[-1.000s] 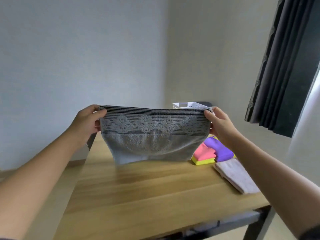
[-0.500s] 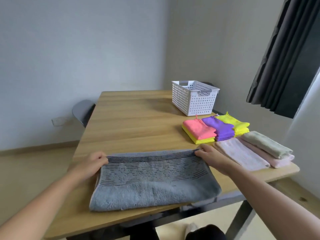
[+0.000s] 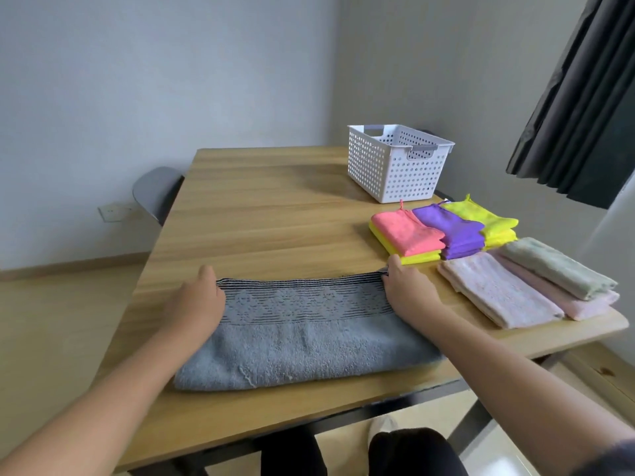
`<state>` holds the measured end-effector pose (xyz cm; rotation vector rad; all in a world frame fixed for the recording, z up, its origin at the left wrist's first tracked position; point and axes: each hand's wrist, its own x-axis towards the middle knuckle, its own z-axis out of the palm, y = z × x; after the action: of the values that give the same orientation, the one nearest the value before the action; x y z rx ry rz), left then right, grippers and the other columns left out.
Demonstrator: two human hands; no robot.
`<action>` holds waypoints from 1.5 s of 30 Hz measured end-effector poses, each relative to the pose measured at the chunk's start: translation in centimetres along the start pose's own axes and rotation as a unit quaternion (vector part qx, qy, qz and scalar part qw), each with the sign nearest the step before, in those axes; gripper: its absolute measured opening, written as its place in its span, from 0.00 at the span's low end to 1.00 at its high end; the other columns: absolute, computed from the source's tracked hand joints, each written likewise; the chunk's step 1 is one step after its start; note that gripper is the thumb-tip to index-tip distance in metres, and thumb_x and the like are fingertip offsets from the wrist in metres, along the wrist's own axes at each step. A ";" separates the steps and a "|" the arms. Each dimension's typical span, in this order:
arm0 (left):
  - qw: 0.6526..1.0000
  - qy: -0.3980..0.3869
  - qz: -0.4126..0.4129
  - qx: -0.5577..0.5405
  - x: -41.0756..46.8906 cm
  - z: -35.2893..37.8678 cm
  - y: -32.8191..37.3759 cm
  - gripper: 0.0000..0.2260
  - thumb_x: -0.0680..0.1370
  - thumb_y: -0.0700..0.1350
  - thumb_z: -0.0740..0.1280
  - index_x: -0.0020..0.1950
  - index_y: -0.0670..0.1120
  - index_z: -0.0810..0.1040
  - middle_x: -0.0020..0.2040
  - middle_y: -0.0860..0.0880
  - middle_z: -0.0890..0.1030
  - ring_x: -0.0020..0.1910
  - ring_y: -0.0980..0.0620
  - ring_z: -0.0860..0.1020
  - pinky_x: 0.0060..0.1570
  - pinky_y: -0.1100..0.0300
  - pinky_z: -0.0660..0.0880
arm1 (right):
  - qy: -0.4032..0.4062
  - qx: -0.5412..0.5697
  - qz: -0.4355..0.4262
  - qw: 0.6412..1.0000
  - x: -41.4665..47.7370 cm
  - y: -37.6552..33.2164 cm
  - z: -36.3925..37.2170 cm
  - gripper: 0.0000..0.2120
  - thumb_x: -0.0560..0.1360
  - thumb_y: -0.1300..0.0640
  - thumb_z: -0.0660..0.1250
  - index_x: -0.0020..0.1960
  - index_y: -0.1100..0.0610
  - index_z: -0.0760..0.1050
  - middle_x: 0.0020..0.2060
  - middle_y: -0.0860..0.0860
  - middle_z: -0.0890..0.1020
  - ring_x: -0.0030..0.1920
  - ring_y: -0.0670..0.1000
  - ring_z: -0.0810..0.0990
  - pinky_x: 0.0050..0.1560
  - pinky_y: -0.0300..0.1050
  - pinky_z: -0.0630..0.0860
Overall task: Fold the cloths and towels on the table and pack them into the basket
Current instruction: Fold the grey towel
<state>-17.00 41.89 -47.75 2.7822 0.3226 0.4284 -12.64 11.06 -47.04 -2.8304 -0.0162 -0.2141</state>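
- Towel (image 3: 302, 345), grey and folded into a long band, lies flat at 6 o'clock on the table (image 3: 268, 207), its patterned border on the far side.
- Hands are well apart, one at each far corner.
- Right hand (image 3: 409, 290) pinches the 3 o'clock corner, thumb up beside it.
- Left hand (image 3: 197, 300) lies over the 9 o'clock corner. Its fingertips are hidden, so I cannot tell whether it pinches or just presses.
- Basket (image 3: 395, 170) stands at 1 o'clock, well apart from the towel, with nothing visible inside.
- Cloths (image 3: 453, 228) are stacked at 2 o'clock and pale towels (image 3: 498, 290) at 3 o'clock, both already folded.
- Risk: the towel's near fold sits close to the table's 6 o'clock edge. A pull toward the body could drag it over.
- Risk: thick terry layers may creep if one corner is lifted before the other, leaving a skewed fold.
- Risk: the right forearm passes just beside the pale towels, which sit at the table's rim. A sideways sweep could nudge them off.
- Risk: the right thumb is near the cloths, so a crosswise fold to 3 o'clock may bump them.
- Judgement: a loosely folded towel this bulky may crowd the basket.
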 end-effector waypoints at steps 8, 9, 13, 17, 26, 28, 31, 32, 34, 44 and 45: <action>0.964 -0.036 0.257 0.066 -1.2 -0.4 2.7 0.27 0.79 0.52 0.51 0.77 0.49 0.53 0.77 0.50 0.52 0.76 0.48 0.54 0.73 0.50 0.53 | 0.100 -0.120 -0.085 0.984 -1.9 -2.3 -0.5 0.19 0.77 0.57 0.58 0.66 0.60 0.65 0.63 0.58 0.70 0.63 0.61 0.69 0.56 0.52 0.68; 0.953 -0.093 0.283 0.058 -1.4 -0.1 3.0 0.30 0.77 0.61 0.44 0.77 0.53 0.47 0.77 0.53 0.44 0.77 0.50 0.45 0.74 0.49 0.45 | 0.042 -0.065 -0.087 0.993 -2.8 -3.1 -0.1 0.23 0.79 0.52 0.56 0.71 0.60 0.61 0.69 0.59 0.66 0.69 0.61 0.64 0.64 0.54 0.65; 0.934 -0.222 0.263 0.097 -1.3 2.2 2.4 0.43 0.61 0.76 0.25 0.74 0.62 0.36 0.75 0.55 0.33 0.74 0.52 0.33 0.71 0.45 0.34 | -0.155 -0.079 -0.059 0.983 -5.1 -4.4 2.8 0.32 0.77 0.34 0.43 0.77 0.45 0.41 0.77 0.54 0.40 0.76 0.60 0.37 0.72 0.64 0.38; 0.938 -0.228 0.233 0.116 -1.3 2.0 2.2 0.45 0.58 0.76 0.23 0.74 0.63 0.35 0.75 0.55 0.33 0.74 0.50 0.33 0.71 0.42 0.34 | -0.149 -0.095 -0.086 0.980 -3.9 -3.8 3.1 0.32 0.76 0.32 0.41 0.77 0.42 0.40 0.77 0.53 0.39 0.76 0.58 0.37 0.72 0.65 0.37; 0.954 -0.177 0.129 0.203 -3.1 0.5 3.4 0.32 0.73 0.70 0.38 0.76 0.61 0.47 0.77 0.48 0.56 0.74 0.46 0.57 0.70 0.43 0.55 | -0.129 -0.037 -0.245 0.960 0.2 -3.6 2.8 0.31 0.77 0.34 0.50 0.76 0.46 0.52 0.77 0.52 0.52 0.77 0.55 0.46 0.74 0.58 0.44; 0.952 -0.126 0.133 0.246 -3.6 -0.4 3.8 0.29 0.76 0.69 0.41 0.73 0.59 0.59 0.67 0.47 0.70 0.65 0.46 0.69 0.60 0.49 0.63 | -0.061 -0.093 -0.268 0.957 1.6 -3.7 2.4 0.32 0.76 0.34 0.52 0.74 0.50 0.59 0.75 0.52 0.60 0.75 0.54 0.54 0.72 0.54 0.54; 0.947 -0.067 0.176 0.260 -4.5 -1.5 4.4 0.24 0.77 0.66 0.45 0.52 0.53 0.72 0.51 0.49 0.79 0.52 0.47 0.78 0.44 0.55 0.65 | 0.051 -0.156 -0.251 0.954 2.4 -4.5 1.7 0.25 0.77 0.42 0.59 0.70 0.53 0.65 0.66 0.52 0.69 0.66 0.55 0.68 0.61 0.50 0.65; 0.950 -0.061 0.188 0.241 -4.7 -1.8 4.6 0.22 0.78 0.65 0.47 0.45 0.51 0.71 0.47 0.49 0.80 0.49 0.47 0.79 0.40 0.56 0.65 | 0.068 -0.127 -0.256 0.956 2.1 -4.8 1.7 0.22 0.78 0.46 0.61 0.68 0.53 0.67 0.64 0.53 0.71 0.64 0.56 0.70 0.59 0.50 0.67; 0.961 -0.049 0.208 0.175 -5.3 -2.0 4.7 0.19 0.80 0.60 0.50 0.39 0.49 0.70 0.40 0.51 0.79 0.40 0.50 0.78 0.32 0.59 0.63 | 0.075 -0.039 -0.291 0.953 0.7 -4.6 1.8 0.16 0.77 0.54 0.63 0.63 0.55 0.72 0.58 0.54 0.75 0.60 0.57 0.73 0.56 0.52 0.70; 0.861 -0.159 0.478 -0.068 -8.5 -1.1 -1.7 0.24 0.75 0.47 0.56 0.72 0.52 0.68 0.74 0.56 0.64 0.73 0.61 0.58 0.72 0.63 0.51 | -0.034 0.015 -0.470 0.882 -9.8 2.9 0.0 0.31 0.68 0.64 0.54 0.72 0.55 0.65 0.73 0.47 0.66 0.74 0.47 0.60 0.73 0.47 0.59; 0.854 -0.179 0.487 -0.046 -8.9 -1.2 -2.0 0.27 0.76 0.52 0.57 0.76 0.54 0.60 0.77 0.56 0.56 0.75 0.60 0.52 0.73 0.62 0.46 | -0.043 -0.003 -0.473 0.880 -10.3 3.2 0.0 0.33 0.69 0.61 0.56 0.74 0.52 0.60 0.75 0.46 0.61 0.76 0.47 0.55 0.74 0.49 0.55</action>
<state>-26.03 41.70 -49.60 2.6330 -1.1990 0.0990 -22.71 8.08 -49.50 -2.5752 -1.4147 -0.2806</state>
